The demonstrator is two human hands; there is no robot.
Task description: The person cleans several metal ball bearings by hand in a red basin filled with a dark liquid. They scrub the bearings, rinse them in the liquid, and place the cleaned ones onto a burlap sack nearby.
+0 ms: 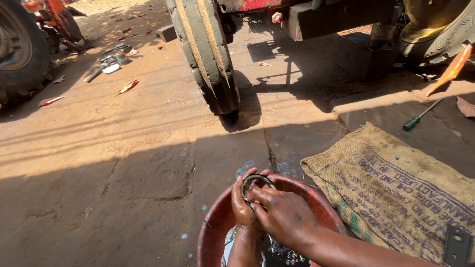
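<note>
Down at the bottom of the view, both hands meet over a red basin that stands on the stone-paved ground. The left hand is closed around the lower side of a dark metal ring, holding it upright above the basin's far rim. The right hand crosses over from the right, its fingers curled and pressed against the ring's inner edge, so it too grips the ring. Both hands look wet and oily. Dark liquid and a few small shiny parts lie inside the basin, under the forearms.

Just beside the basin on the right, a burlap sack is spread flat on the ground, with a dark metal plate resting on its near corner. Beyond the sack, well apart from the hands, lies a screwdriver with a green handle. Farther off, a ribbed tractor tyre stands on the ground in the sun, with a red frame behind it. To the far left, some tools lie scattered near another large tyre.
</note>
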